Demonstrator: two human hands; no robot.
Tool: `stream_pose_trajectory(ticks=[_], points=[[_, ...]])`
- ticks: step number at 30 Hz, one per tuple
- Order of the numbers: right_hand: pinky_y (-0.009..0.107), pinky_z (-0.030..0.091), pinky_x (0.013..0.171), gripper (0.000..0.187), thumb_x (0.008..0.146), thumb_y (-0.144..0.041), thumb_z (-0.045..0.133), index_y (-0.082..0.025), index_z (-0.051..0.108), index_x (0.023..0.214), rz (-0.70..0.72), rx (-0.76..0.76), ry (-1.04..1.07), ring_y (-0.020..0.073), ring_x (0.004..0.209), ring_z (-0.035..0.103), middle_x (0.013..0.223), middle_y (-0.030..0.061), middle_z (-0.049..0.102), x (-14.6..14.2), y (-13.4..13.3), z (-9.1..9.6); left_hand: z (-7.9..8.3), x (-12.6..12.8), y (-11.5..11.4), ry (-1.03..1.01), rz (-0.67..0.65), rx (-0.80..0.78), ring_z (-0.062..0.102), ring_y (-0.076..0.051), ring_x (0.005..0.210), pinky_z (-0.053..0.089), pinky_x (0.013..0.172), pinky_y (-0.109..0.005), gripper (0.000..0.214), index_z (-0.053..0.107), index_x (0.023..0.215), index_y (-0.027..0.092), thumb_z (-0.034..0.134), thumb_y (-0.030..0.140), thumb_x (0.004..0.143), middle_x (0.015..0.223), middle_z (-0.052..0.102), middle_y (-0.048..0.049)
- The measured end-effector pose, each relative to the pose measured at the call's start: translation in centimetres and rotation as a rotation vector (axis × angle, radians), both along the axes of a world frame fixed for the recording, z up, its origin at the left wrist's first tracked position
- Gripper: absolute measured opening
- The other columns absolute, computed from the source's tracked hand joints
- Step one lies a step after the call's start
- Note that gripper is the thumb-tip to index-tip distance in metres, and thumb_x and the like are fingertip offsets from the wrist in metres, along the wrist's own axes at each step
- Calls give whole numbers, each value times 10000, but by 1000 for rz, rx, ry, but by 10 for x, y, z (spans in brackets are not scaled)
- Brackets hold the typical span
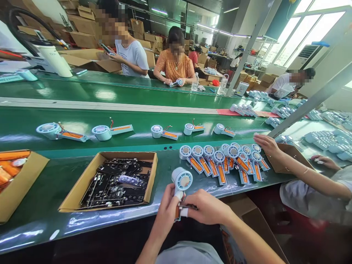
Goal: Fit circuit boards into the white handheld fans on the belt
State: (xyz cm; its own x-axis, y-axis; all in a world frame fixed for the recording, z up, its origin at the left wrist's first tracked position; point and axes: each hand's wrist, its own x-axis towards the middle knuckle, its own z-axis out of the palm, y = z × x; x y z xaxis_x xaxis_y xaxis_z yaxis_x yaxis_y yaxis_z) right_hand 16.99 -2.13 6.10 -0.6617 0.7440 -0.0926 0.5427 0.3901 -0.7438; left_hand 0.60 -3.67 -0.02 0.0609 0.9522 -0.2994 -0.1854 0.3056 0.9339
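A light-blue handheld fan [182,179] with a round head is upright in front of me, above the bench's near edge. My left hand [167,204] is closed around its handle, just below the head. Against the handle's right side, my right hand [208,207] is closed with its fingers pinched on a thin dark piece [189,206]; its kind is unclear. White coverings show on some fingers. The handle's lower part is mostly hidden by my hands. Left of them, black circuit boards [110,183] fill a cardboard box [154,176].
Several open fans [219,157] with orange insides lie bunched at the right. More fans [156,131] are spaced along the green belt [140,119]. Another cardboard box [30,176] holds orange parts at left. A co-worker's arm [297,165] reaches in from the right.
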Motion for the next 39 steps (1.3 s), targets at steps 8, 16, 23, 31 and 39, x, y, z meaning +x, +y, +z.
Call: stream_pose_trajectory(ticks=[8, 16, 23, 31, 39], points=[[209, 263, 448, 579, 956, -674, 453, -208, 417, 614, -475, -346, 524, 65, 435, 323, 483, -71, 403, -20, -4, -45, -9, 0, -7, -146, -13, 2, 638, -274, 1176, 514, 942, -348, 572, 546, 1254, 211, 683, 529, 799, 1254, 677, -88], [214, 291, 466, 493, 903, -658, 562, -194, 514, 743, -604, -409, 628, 79, 475, 355, 556, -67, 450, -27, -18, -43, -9, 8, -7, 179, 88, 94, 633, -285, 1160, 491, 974, -403, 438, 569, 1188, 211, 559, 520, 877, 1195, 694, -105], [246, 435, 627, 344, 940, -346, 590, -213, 568, 1256, -666, -167, 478, 149, 683, 548, 793, -4, 623, -32, -46, -53, -7, 4, 1, 386, 150, 123, 650, -263, 934, 504, 869, -400, 232, 554, 983, 242, 446, 426, 891, 944, 685, -59], [351, 579, 805, 509, 960, -160, 432, -186, 502, 1463, -618, 270, 80, 267, 923, 715, 1067, 150, 728, -40, -41, -68, -8, 11, -5, 193, 108, 96, 420, -289, 1420, 352, 1153, -445, 516, 399, 1362, 207, 439, 488, 932, 1473, 486, -161], [334, 589, 583, 673, 923, -149, 549, -91, 295, 1544, -320, 488, -560, 256, 713, 719, 1054, 172, 728, -48, -35, -46, -25, 11, -1, 151, 187, -55, 648, -283, 1157, 495, 1010, -430, 512, 542, 1201, 213, 498, 607, 877, 1168, 706, -103]])
